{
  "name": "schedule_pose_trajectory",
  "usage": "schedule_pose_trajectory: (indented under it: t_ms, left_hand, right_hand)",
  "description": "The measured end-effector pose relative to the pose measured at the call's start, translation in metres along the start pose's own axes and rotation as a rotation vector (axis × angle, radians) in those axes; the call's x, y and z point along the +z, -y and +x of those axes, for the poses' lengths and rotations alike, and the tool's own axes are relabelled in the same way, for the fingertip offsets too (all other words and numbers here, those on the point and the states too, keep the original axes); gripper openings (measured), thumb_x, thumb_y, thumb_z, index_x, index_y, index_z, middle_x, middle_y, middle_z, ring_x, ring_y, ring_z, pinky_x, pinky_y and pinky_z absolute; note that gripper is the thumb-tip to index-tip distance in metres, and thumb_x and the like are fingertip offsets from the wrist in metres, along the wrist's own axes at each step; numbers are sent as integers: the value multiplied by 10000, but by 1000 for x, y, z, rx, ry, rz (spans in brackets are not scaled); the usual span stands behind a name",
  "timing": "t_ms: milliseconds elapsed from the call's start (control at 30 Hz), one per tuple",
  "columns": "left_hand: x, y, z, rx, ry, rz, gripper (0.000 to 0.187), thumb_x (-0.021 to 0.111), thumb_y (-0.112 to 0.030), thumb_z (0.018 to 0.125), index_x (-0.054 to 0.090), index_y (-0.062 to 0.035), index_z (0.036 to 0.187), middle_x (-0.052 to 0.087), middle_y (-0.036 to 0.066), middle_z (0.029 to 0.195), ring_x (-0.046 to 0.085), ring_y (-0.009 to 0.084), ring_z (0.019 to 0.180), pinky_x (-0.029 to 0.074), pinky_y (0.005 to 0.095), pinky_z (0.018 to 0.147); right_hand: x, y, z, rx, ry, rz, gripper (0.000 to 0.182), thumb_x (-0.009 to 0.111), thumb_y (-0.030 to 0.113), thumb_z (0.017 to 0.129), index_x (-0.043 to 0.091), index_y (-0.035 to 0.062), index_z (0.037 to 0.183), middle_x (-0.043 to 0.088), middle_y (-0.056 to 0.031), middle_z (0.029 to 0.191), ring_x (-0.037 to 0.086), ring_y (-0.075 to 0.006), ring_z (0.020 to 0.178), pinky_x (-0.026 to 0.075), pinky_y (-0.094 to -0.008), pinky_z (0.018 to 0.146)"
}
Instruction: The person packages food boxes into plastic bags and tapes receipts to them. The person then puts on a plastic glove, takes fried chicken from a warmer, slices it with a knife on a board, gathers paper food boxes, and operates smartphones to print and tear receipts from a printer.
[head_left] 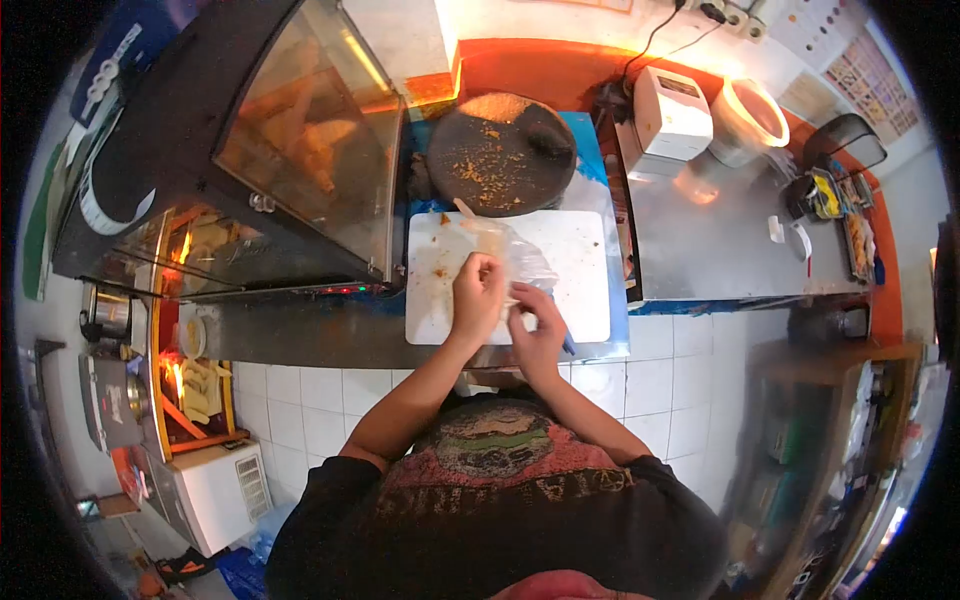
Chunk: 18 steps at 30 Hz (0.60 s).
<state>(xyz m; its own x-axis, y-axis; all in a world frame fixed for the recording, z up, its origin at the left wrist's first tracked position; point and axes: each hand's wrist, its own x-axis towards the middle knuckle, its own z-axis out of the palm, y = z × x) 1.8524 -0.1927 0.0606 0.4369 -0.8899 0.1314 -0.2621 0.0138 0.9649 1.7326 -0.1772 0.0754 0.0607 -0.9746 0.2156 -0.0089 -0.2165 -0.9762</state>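
Note:
A clear plastic bag point(530, 262) lies over the white cutting board point(432, 305), its lower edge between my hands. My left hand point(478, 300) is closed, fingertips pinched together at the bag's left side. To its right, my right hand point(537, 322) has its fingers curled in a pinch at the bag's near edge. What is inside the bag is hard to make out; something pale shows near its top left. A pale stick-like end point(463, 208) pokes out beyond the bag. Beside my right hand is a blue handle-like piece point(569, 344), mostly hidden.
Behind the board stands a round dark pan point(480, 165) scattered with crumbs. A glass-sided display warmer point(310, 150) rises at the left. On the right, a metal counter point(700, 245) carries a white printer point(673, 112) and a white bucket point(750, 112).

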Motion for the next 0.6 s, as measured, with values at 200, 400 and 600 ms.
schedule_pose_trajectory:
  t_ms: [200,400,600]
  left_hand:
    - [-73,-7,-39,155,-50,144,94,622,-21,857,570,-5,933,617,119,832,605,241,742,483,335,686]
    - [-114,9,-88,160,-37,341,225,566,-13,881,638,-12,1094,632,135,966,577,303,729,498,344,683]
    - [-149,61,-75,-298,42,-814,663,410,-557,1003,456,-28,1400,581,86,1292,583,233,1144,473,360,953]
  right_hand:
    - [19,-21,10,-15,134,-185,169,714,-20,757,605,3,884,606,-83,769,538,-164,658,462,-291,621]
    - [82,5,-28,-41,247,-108,94,706,-7,797,650,12,869,627,-62,775,557,-124,659,470,-262,608]
    - [109,8,-73,-5,504,-117,114,689,-28,788,705,-8,899,685,-112,867,661,-187,746,520,-303,655]
